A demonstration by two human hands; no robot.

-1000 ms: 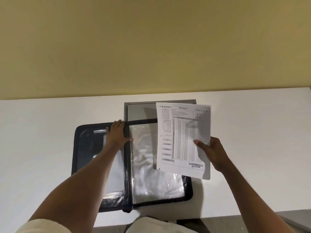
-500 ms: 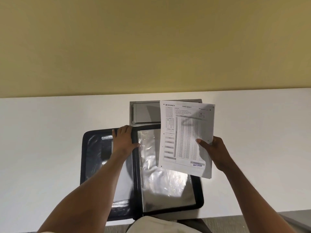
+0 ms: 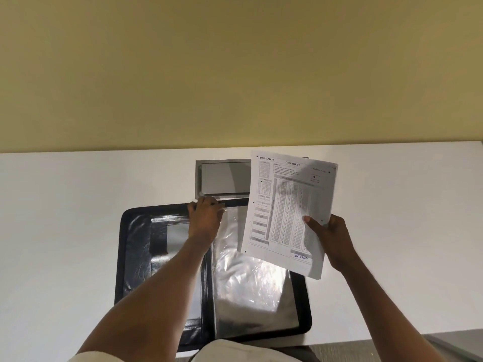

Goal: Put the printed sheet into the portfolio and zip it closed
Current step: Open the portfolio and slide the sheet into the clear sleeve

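Observation:
A black zip portfolio [image 3: 130, 257] lies spread open on the white table [image 3: 65, 205], showing shiny clear plastic sleeves [image 3: 248, 278] on its right half. My left hand [image 3: 205, 218] rests at the top of the spine, fingers curled over the top edge of a sleeve. My right hand [image 3: 329, 236] holds the printed sheet [image 3: 285, 205], an OMR form stamped "ENTERED", by its right edge. The sheet hangs tilted above the portfolio's right half and hides that half's upper corner.
A grey rectangular hatch [image 3: 224, 178] is set into the table just behind the portfolio, partly hidden by the sheet. A yellow wall [image 3: 235, 74] rises behind the table. The table's near edge runs along the bottom right, with grey floor [image 3: 392, 348] below.
My left hand has slid up the spine to the portfolio's top edge. The sheet has risen slightly in my right hand. The view has shifted a little.

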